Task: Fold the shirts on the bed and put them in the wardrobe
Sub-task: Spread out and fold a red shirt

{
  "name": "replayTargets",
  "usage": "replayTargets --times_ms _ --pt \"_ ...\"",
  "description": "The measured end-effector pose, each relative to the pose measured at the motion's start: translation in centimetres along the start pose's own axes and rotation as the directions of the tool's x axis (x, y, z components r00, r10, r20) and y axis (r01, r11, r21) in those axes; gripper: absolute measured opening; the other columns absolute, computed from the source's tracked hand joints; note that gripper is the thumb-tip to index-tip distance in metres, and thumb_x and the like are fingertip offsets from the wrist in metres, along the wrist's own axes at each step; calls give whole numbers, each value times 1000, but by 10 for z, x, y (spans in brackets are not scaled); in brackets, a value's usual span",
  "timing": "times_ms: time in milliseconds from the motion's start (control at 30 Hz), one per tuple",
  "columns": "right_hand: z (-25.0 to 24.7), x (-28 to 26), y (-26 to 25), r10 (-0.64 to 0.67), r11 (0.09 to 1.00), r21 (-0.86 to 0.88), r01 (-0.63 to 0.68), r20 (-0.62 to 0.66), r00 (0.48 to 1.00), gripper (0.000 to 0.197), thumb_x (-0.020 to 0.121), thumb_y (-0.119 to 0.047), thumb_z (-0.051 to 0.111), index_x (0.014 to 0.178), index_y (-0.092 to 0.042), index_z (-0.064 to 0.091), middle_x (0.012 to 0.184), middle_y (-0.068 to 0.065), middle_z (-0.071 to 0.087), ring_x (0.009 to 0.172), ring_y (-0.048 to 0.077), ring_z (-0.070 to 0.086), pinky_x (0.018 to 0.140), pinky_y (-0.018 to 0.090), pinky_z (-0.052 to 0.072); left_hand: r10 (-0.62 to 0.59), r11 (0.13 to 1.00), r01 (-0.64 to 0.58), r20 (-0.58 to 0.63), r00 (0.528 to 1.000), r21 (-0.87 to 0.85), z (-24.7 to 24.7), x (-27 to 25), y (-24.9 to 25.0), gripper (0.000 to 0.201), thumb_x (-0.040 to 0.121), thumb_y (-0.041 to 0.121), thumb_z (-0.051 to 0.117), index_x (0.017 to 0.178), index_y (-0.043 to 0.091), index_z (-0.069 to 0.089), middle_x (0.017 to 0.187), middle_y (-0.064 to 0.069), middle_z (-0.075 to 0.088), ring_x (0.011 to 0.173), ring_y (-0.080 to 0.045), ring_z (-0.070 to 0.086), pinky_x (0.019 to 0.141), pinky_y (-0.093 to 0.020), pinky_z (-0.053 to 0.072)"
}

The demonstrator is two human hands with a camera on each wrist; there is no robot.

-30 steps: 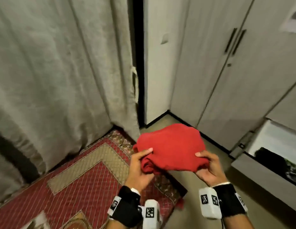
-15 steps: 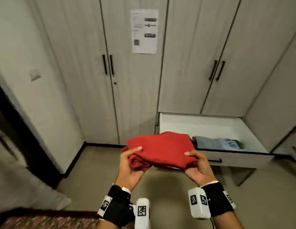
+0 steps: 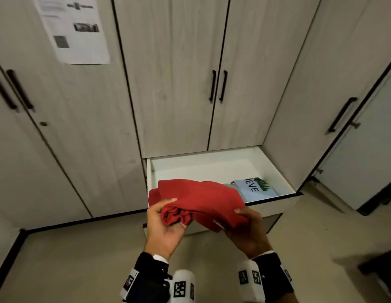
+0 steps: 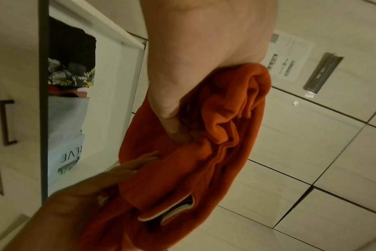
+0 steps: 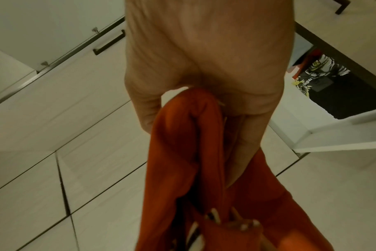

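A folded red shirt hangs between both hands just above the front edge of the open white wardrobe drawer. My left hand grips its bunched left end, thumb on top and fingers underneath. My right hand pinches the right corner in the same way. In the left wrist view the red shirt shows rolled layers and a pale label. In the right wrist view the red shirt droops from the hand. A folded light-blue shirt with dark lettering lies at the drawer's right.
Closed grey wardrobe doors with black handles rise above the drawer. A printed paper sheet is stuck on the left door. A dark printed garment also lies in the drawer. Beige floor tiles spread under me.
The view swung from a curtain and rug to face the wardrobe. Both hands carried the red shirt closer, and it now hangs over the open drawer's front edge.
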State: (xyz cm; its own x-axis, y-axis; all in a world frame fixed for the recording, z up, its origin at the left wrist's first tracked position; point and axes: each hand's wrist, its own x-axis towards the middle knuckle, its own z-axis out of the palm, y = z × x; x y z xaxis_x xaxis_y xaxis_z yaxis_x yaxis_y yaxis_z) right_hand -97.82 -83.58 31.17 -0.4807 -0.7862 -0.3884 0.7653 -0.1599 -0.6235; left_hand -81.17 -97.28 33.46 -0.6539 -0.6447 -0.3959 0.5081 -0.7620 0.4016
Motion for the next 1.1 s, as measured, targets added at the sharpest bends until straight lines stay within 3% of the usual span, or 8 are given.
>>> replayTargets --times_ms 67,267,367,533,800,967,1033,1100 --pt "-14 28 -22 -2 999 47 4 -30 1000 63 78 -11 68 140 -5 59 136 25 61 110 42 65 108 57 46 -1 1000 1 18 1000 3 19 34 -8 9 70 6 63 71 12 69 83 -9 66 77 -27 65 82 -37 46" --pt "-39 96 -37 258 936 261 -235 -58 964 64 95 -59 57 130 -5 64 123 22 70 100 38 73 77 47 61 -26 997 23 26 999 78 63 113 -24 23 73 6 51 60 10 69 74 -8 67 70 -23 67 75 -34 53" --pt "-52 130 -30 274 930 271 -247 -68 959 54 98 -47 56 129 -4 61 120 23 70 101 39 71 80 47 60 -92 988 96 -37 995 117 53 156 -26 28 77 4 47 64 7 72 74 -9 68 69 -23 67 72 -32 57" --pt "-69 196 -31 229 972 86 -217 -159 960 44 101 -21 52 141 -4 56 140 23 60 124 41 61 100 52 51 -148 984 166 -226 963 65 -3 232 -14 29 77 13 56 101 6 70 104 -15 72 98 -33 70 96 -49 54" --pt "-82 298 -35 307 946 9 -324 -349 886 49 93 -15 65 139 -2 58 136 22 63 131 42 56 105 53 45 -229 947 303 -440 868 105 -40 345 -2 26 75 19 61 97 10 71 97 -15 67 91 -32 67 87 -45 54" --pt "-85 349 -44 332 938 34 -344 -372 867 51 90 -17 68 138 -5 59 135 19 65 134 41 54 112 54 40 -229 936 327 -480 847 131 -28 401 11 22 67 22 66 87 12 70 91 -10 65 84 -26 63 86 -41 51" --pt "-84 370 -49 319 943 38 -331 -388 865 50 89 -18 69 137 -8 60 134 18 66 132 41 54 114 57 40 -208 939 310 -472 857 149 -14 426 14 32 73 22 65 100 6 75 100 -12 70 93 -29 66 96 -41 50" --pt "-80 387 -49 296 954 75 -289 -371 880 50 89 -15 69 138 -9 59 136 17 65 130 38 56 111 55 43 -197 933 312 -468 861 181 -2 445 20 26 83 22 60 89 5 78 94 -11 73 90 -28 68 95 -39 51"
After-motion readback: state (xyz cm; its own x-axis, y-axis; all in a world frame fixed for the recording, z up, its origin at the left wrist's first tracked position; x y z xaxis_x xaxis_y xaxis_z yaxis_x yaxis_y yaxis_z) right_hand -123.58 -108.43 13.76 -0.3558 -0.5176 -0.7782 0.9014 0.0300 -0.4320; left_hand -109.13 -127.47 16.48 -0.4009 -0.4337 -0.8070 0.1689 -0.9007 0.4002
